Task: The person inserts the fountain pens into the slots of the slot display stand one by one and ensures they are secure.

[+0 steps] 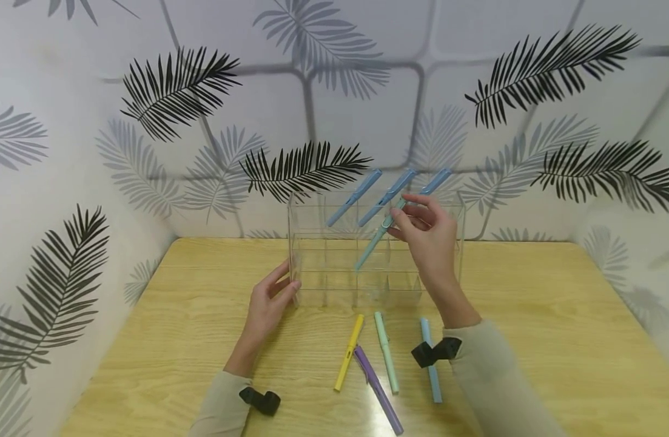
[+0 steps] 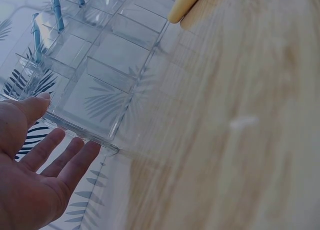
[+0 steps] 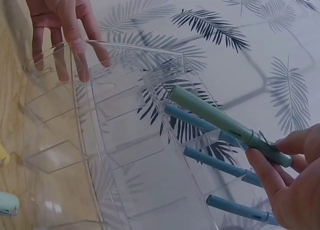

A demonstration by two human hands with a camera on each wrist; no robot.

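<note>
My right hand (image 1: 429,240) pinches a capped pale teal pen (image 1: 371,249) near its clip end, slanted in front of a clear compartmented organizer (image 1: 339,279). In the right wrist view the teal pen (image 3: 210,112) lies between thumb and fingers, above the blue pens. Three blue pens (image 1: 349,203) lean in the organizer's back row; my right hand partly hides one. My left hand (image 1: 268,303) holds the organizer's left side wall, thumb in front and nearly straight fingers behind, as the left wrist view also shows, where the hand (image 2: 40,180) is at the organizer's corner.
On the wooden table (image 1: 170,340) before the organizer lie a yellow pen (image 1: 348,355), a purple pen (image 1: 379,391), a light green pen (image 1: 387,355) and a light blue pen (image 1: 433,385). A leaf-patterned wall (image 1: 361,115) rises behind the organizer.
</note>
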